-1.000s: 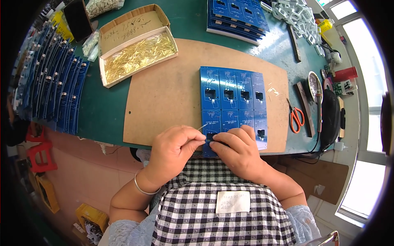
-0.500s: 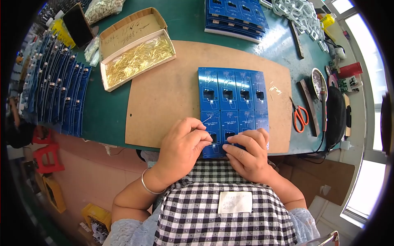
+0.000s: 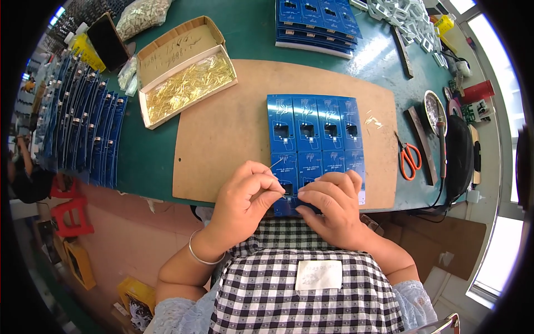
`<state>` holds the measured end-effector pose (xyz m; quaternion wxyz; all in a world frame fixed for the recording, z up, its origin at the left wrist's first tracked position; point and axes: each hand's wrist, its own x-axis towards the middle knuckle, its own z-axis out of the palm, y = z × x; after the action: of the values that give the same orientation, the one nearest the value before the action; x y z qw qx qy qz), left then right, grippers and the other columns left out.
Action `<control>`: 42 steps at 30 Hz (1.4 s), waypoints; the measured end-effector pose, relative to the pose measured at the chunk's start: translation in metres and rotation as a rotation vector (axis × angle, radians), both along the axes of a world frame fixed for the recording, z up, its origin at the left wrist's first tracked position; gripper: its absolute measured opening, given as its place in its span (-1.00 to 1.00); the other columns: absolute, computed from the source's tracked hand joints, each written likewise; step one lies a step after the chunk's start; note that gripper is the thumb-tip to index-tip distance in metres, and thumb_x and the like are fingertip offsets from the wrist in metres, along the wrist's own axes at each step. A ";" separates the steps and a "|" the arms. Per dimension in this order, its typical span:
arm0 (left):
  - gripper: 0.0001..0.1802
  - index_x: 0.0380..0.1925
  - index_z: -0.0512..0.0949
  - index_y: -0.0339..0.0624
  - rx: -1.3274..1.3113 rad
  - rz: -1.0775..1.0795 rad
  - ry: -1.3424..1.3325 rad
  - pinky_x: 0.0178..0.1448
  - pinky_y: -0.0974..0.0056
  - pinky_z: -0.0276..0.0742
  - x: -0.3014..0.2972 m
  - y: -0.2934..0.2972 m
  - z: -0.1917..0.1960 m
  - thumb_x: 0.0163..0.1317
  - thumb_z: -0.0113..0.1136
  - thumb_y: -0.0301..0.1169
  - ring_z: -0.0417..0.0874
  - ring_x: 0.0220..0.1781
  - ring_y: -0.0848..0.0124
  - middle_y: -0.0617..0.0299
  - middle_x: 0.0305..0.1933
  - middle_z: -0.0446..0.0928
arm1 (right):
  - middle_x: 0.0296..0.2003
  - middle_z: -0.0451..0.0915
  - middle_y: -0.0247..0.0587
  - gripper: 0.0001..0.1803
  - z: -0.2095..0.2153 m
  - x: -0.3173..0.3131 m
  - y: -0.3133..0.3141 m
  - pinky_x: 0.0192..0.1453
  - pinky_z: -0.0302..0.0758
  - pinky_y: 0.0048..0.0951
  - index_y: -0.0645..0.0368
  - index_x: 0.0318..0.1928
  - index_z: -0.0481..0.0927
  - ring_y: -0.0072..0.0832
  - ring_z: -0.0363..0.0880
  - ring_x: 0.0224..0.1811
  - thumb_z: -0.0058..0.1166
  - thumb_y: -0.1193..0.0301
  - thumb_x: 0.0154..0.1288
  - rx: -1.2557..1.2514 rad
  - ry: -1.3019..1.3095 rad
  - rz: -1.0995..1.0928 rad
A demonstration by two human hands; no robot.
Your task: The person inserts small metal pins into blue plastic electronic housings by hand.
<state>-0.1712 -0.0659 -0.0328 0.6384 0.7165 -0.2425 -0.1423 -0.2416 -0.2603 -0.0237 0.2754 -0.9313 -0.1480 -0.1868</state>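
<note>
A blue panel of circuit boards [image 3: 310,123] with rows of square cutouts lies before me, apparently atop a stack. Over its near left part is my left hand [image 3: 247,195], thumb and forefinger pinched beside a cutout. A thin pale pin [image 3: 276,164] pokes out by its curled fingers; anything at the fingertips is too small to make out. My right hand [image 3: 334,206] rests on the panel's near right part, its thumb and forefinger slightly apart, with nothing visible between them. Both hands hide some of the near row.
A brown board [image 3: 222,139] lies under the panel. Beyond its left end stands a cardboard box [image 3: 143,92] of brass-coloured pins [image 3: 192,83]. Loose pins [image 3: 373,121], orange-handled scissors [image 3: 410,161] and a soldering iron [image 3: 442,145] are at the right. Upright blue boards [image 3: 83,119] line the left.
My right forefinger has shifted left toward my left fingertips, and its thumb has drawn slightly away from the forefinger. My left hand keeps its pinch. The whole view has shifted slightly.
</note>
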 end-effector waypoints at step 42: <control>-0.80 -0.12 0.64 -0.33 -0.279 0.373 0.190 -0.29 0.52 0.13 0.024 0.059 0.010 0.37 0.07 -0.52 0.22 -0.38 0.67 0.45 -0.41 0.25 | -0.18 0.54 -0.44 -0.82 0.002 0.017 0.016 0.04 0.18 -0.26 0.00 -0.29 0.62 -0.43 0.44 -0.10 0.23 0.45 0.01 -0.139 0.071 0.055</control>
<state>-0.1469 -0.0072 -0.0231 0.7664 0.6371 -0.0624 -0.0540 -0.2247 -0.2441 -0.0222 0.2201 -0.9498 -0.1763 -0.1353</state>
